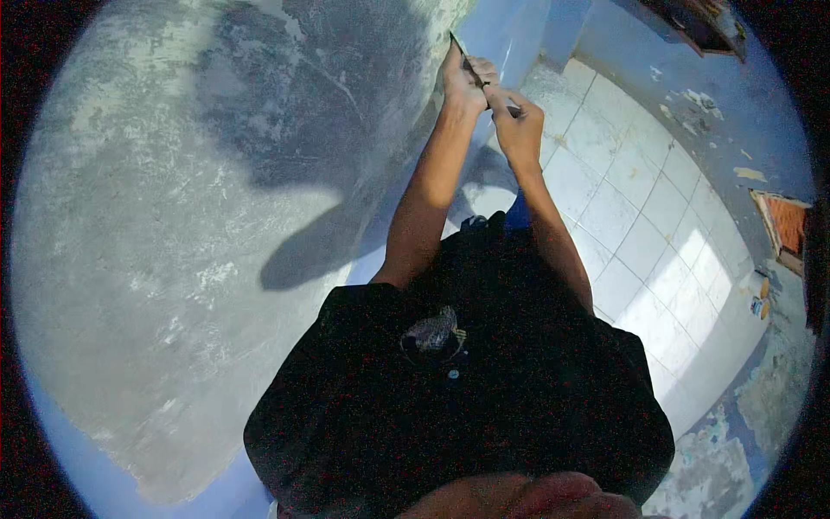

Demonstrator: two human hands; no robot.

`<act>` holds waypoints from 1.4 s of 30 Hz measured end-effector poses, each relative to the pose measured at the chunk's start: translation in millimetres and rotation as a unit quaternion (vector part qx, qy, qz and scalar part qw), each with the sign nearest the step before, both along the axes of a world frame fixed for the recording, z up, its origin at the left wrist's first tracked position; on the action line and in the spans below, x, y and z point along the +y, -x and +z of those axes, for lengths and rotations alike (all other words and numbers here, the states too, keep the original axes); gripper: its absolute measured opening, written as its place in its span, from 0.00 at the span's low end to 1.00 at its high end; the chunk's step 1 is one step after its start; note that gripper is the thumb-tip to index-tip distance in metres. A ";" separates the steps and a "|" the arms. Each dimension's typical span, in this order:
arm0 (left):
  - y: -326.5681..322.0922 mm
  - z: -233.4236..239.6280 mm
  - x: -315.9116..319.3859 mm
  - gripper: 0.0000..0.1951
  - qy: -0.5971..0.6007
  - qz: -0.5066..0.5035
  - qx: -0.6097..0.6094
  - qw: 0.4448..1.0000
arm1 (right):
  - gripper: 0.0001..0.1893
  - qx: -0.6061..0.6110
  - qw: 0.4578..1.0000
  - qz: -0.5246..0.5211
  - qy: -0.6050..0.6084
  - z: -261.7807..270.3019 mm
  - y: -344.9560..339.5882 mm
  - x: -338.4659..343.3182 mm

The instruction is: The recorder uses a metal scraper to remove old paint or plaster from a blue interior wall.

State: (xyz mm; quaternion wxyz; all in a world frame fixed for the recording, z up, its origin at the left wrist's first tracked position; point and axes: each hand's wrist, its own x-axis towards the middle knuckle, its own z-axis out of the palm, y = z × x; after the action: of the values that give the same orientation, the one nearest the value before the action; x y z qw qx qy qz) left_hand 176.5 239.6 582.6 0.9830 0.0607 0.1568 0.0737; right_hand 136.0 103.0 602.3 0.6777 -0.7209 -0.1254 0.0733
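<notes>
My right hand is closed around the handle of a thin, dark flat-bladed tool, seen nearly edge-on near the top centre. The blade points up and to the left, lying over the palm side of my left hand. My left hand is partly open beneath the blade, its fingers behind it; whether it grips the blade, I cannot tell. Both hands are close together beside a wall with a large grey plastered patch, rough and streaked, that fills the left side.
White floor tiles lie to the right, with a bright sunlit strip. Beyond them stands a blue wall with peeling paint. Small objects are at the far right, near a wooden-framed opening or panel. Shadows fall on the plaster.
</notes>
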 end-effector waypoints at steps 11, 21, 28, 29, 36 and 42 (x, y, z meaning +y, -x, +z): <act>18.7 -4.8 -9.6 0.27 -0.076 0.021 0.107 0.991 | 0.08 0.012 1.000 0.008 -0.017 -9.2 3.8 2.5; 14.5 -18.5 -4.2 0.27 -0.042 0.023 0.025 0.999 | 0.07 0.011 1.000 -0.026 -0.011 -14.1 4.4 11.7; 23.1 -24.6 -10.7 0.21 0.024 0.022 -0.034 0.999 | 0.07 0.029 0.999 -0.032 0.013 -11.6 8.1 11.4; 23.5 -25.7 -11.7 0.20 0.009 0.026 -0.055 0.998 | 0.07 0.028 0.999 -0.022 0.002 -11.6 8.5 9.9; 9.7 -15.0 -8.0 0.23 -0.037 0.030 0.046 0.998 | 0.06 0.011 0.999 -0.020 -0.042 -13.0 1.8 10.5; 10.9 -14.7 -6.0 0.24 -0.023 0.069 0.097 0.993 | 0.07 0.037 0.999 -0.004 -0.023 -13.9 2.6 11.6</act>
State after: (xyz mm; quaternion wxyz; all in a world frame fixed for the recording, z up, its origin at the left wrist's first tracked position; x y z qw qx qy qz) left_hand 165.6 233.5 567.9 0.9540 0.0795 0.2536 0.1390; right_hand 133.4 114.5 588.3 0.6988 -0.7022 -0.0985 0.0942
